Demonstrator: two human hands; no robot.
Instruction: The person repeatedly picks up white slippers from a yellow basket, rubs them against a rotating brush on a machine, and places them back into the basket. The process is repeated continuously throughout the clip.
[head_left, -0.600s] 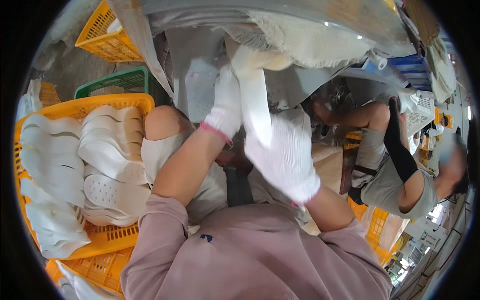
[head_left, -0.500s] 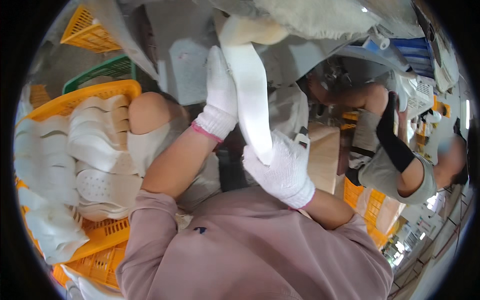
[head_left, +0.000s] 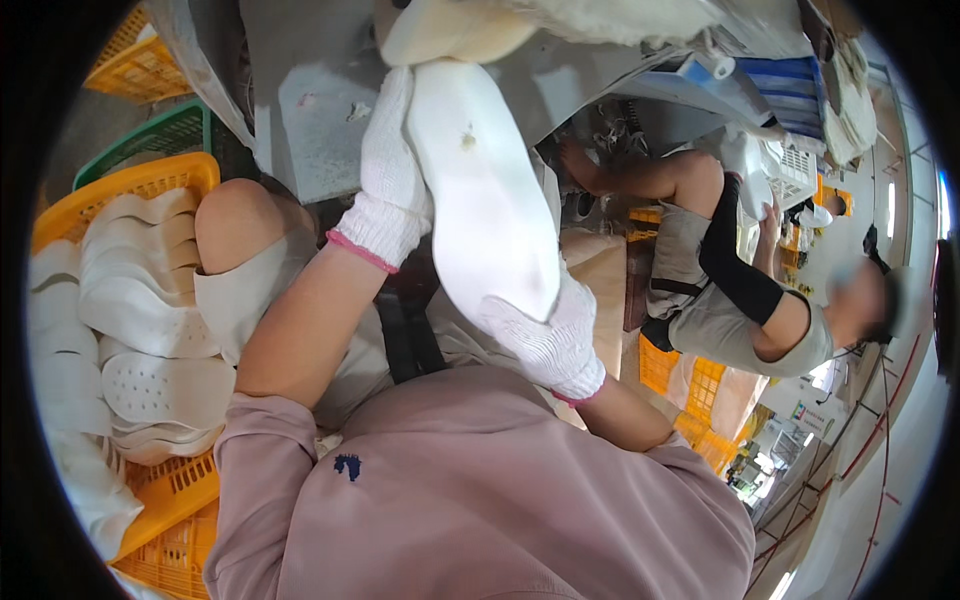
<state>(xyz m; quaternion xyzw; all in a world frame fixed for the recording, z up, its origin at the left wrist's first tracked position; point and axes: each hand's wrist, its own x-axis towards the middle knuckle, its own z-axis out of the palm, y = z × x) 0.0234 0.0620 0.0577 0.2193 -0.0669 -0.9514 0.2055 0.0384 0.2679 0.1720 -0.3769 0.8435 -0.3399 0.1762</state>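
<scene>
A white insole, with a small brownish smudge near its far end, is held in front of me with its broad face showing. My left hand, in a white knit glove, lies along the insole's left edge; its thumb is hidden. Around the near end closes my right hand, gloved the same way, with its thumb on the face. The insole's far end meets the underside of a rounded cream-coloured part; whether they touch I cannot tell.
Left of my knee, a yellow basket holds stacked white insoles, some perforated. Beyond it are a green basket and another yellow one. A grey metal panel stands ahead. At right sits another person.
The insole has turned from a narrow, edge-on angle to show its broad face. Both hands, still on it, have shifted left in the picture, along with the whole view.
</scene>
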